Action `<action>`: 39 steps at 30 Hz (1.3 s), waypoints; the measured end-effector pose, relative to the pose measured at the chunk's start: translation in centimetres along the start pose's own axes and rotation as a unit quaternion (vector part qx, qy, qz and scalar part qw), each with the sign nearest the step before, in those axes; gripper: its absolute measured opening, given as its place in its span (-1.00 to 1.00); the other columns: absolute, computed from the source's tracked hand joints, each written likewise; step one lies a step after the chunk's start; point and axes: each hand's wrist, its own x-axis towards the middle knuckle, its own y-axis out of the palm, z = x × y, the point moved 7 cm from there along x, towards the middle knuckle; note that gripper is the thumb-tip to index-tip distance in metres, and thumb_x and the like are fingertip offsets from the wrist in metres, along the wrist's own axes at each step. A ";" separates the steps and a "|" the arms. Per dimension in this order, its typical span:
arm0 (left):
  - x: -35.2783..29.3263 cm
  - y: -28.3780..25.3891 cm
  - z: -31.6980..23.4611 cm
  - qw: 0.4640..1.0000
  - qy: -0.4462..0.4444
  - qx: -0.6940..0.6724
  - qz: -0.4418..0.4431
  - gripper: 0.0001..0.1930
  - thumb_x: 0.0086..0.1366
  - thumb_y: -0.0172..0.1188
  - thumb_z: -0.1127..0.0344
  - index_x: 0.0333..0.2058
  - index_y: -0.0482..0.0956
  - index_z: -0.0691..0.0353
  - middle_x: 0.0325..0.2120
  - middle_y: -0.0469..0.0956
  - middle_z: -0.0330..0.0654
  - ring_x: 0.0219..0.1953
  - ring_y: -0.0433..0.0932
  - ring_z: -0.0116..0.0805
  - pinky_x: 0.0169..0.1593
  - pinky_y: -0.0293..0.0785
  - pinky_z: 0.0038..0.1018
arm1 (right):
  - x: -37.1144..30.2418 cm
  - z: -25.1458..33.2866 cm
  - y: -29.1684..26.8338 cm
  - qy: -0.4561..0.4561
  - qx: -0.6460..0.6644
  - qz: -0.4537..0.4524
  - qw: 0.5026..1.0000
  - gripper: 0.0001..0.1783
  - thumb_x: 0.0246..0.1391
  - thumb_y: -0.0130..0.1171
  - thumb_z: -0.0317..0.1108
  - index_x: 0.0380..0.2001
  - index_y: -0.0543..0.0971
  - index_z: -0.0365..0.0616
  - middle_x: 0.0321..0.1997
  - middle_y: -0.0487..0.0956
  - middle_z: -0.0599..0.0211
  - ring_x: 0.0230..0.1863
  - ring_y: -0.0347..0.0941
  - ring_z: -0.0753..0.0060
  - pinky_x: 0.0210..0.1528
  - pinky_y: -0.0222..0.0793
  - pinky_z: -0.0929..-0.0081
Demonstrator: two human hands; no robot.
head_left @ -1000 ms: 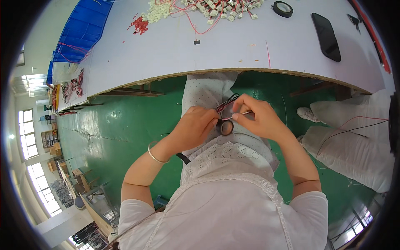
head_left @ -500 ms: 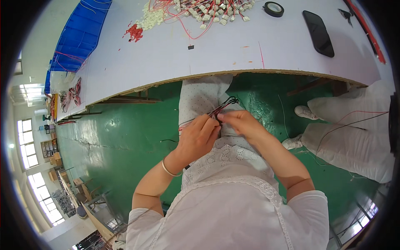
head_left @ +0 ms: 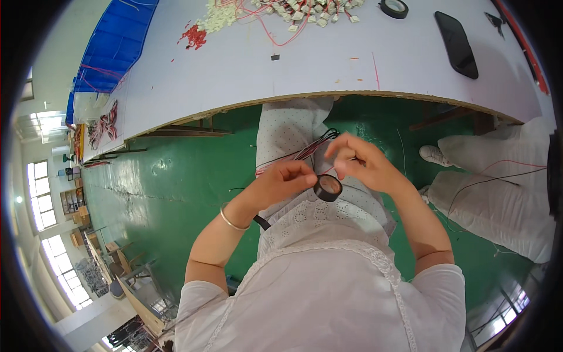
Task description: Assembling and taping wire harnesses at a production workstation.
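Observation:
My left hand (head_left: 285,182) pinches a roll of black tape (head_left: 327,188) by its upper left edge, over my lap. Just right of the roll is my right hand (head_left: 366,166), its fingers curled and thumb drawn in. A small dark bit shows among those fingers, too unclear to name. Across my thighs, beyond the tape, lies a bundle of thin black and red wires (head_left: 305,151). Its looped black end reaches close to my right fingertips. Part of the bundle is hidden behind my left hand.
On the white table (head_left: 234,76) lie white connectors with wires (head_left: 319,13), small red pieces (head_left: 193,37), another black tape roll (head_left: 393,8) and a phone (head_left: 456,44). A blue bin (head_left: 114,50) stands left. At right another person's legs (head_left: 498,193) are close by.
My hands have come apart from the wire bundle, the right one moving right. The tape roll, hidden before, now shows in my left hand. The view has shifted slightly.

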 end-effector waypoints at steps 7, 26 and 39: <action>-1.4 3.3 -6.4 0.733 0.327 0.567 -0.183 -0.83 0.15 0.41 0.38 -0.38 0.59 0.28 -0.59 0.47 -0.32 -0.61 0.36 -0.60 -0.53 0.28 -0.62 | 0.3 -1.7 0.3 0.225 -0.154 -0.014 0.962 -0.68 0.13 0.30 -0.10 -0.39 0.68 -0.18 -0.55 0.56 0.46 -0.50 0.35 0.64 -0.42 0.27 0.52; 0.7 2.3 -3.8 0.937 0.083 0.338 -0.034 -0.82 0.49 -0.03 0.31 -0.20 0.51 0.27 -0.54 0.37 -0.33 -0.54 0.29 -0.56 -0.46 0.25 -0.56 | -0.9 0.5 -3.0 0.131 -0.100 -0.065 0.984 -0.72 0.21 0.18 -0.19 -0.37 0.64 -0.21 -0.60 0.51 0.42 -0.50 0.29 0.64 -0.44 0.19 0.52; -0.3 5.2 -4.5 0.654 0.371 0.628 -0.200 -0.86 0.17 0.35 0.31 -0.44 0.55 0.15 -0.63 0.40 -0.26 -0.63 0.41 -0.32 -0.58 0.32 -0.43 | -1.1 -5.1 0.3 0.292 0.123 -0.069 0.946 -0.69 0.13 0.30 -0.12 -0.34 0.66 -0.19 -0.49 0.53 0.55 -0.49 0.23 0.72 -0.46 0.11 0.63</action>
